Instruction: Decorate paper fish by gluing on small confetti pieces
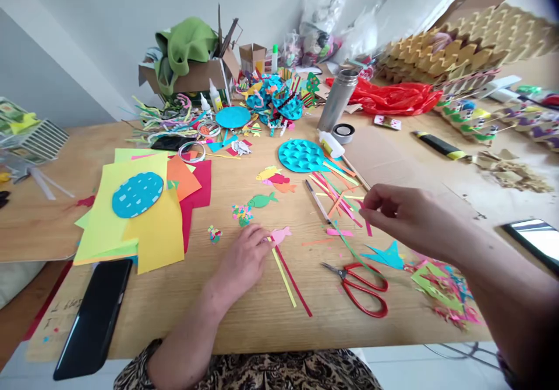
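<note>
Two narrow paper lengths, a red strip and a yellow strip, are lying straight and loose left of the scissors, probably risking a skewed lay should the left hand be dragging as it lifts. One pink paper fish, flat and pale, is lying beyond and left of the scissors, its near end going under that hand's fingers, whose grip is covering too much to tell pinch from press. Beyond and right of the scissors, the right hand is hovering, its grip curling, contents impossible to tell.
</note>
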`<control>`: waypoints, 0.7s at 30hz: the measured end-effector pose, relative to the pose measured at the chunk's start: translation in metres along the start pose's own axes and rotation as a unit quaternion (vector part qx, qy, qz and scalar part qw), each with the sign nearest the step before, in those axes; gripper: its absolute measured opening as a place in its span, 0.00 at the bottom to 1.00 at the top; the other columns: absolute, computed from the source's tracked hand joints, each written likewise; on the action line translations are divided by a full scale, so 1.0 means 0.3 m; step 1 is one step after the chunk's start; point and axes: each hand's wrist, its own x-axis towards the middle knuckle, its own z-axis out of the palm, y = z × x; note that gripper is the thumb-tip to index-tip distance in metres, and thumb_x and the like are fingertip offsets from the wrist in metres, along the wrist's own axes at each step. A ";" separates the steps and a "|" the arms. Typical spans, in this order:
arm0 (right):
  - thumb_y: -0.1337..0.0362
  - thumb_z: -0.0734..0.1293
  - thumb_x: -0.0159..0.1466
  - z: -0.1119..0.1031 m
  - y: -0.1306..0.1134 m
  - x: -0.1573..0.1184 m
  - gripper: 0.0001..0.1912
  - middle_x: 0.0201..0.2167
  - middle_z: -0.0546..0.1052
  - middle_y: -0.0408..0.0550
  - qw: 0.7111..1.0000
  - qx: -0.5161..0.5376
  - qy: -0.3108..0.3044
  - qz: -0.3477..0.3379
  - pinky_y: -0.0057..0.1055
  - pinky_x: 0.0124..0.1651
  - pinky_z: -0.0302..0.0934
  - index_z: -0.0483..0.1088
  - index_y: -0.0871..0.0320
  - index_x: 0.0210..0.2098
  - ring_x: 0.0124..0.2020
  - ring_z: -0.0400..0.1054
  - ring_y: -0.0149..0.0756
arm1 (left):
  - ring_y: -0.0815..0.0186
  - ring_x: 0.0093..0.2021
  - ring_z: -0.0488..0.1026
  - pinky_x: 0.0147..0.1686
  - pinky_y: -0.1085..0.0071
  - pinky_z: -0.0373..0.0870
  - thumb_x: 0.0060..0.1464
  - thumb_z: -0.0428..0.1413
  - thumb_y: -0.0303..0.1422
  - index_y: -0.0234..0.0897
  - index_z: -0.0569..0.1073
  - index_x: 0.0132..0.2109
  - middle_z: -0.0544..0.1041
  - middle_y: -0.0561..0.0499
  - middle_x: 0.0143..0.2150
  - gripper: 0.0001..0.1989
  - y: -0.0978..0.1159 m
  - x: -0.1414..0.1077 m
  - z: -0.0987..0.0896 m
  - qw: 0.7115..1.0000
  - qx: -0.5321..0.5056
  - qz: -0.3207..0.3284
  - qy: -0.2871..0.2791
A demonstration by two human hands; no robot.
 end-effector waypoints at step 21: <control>0.65 0.62 0.57 0.395 -0.152 -0.018 0.03 0.11 0.69 0.33 0.851 0.275 -0.437 0.100 0.20 0.09 0.44 0.62 0.55 0.27 0.07 0.53 0.23 | 0.58 0.57 0.63 0.59 0.53 0.66 0.55 0.48 0.15 0.37 0.75 0.50 0.74 0.46 0.50 0.21 0.007 0.004 -0.006 1.000 -0.001 -0.007 -0.010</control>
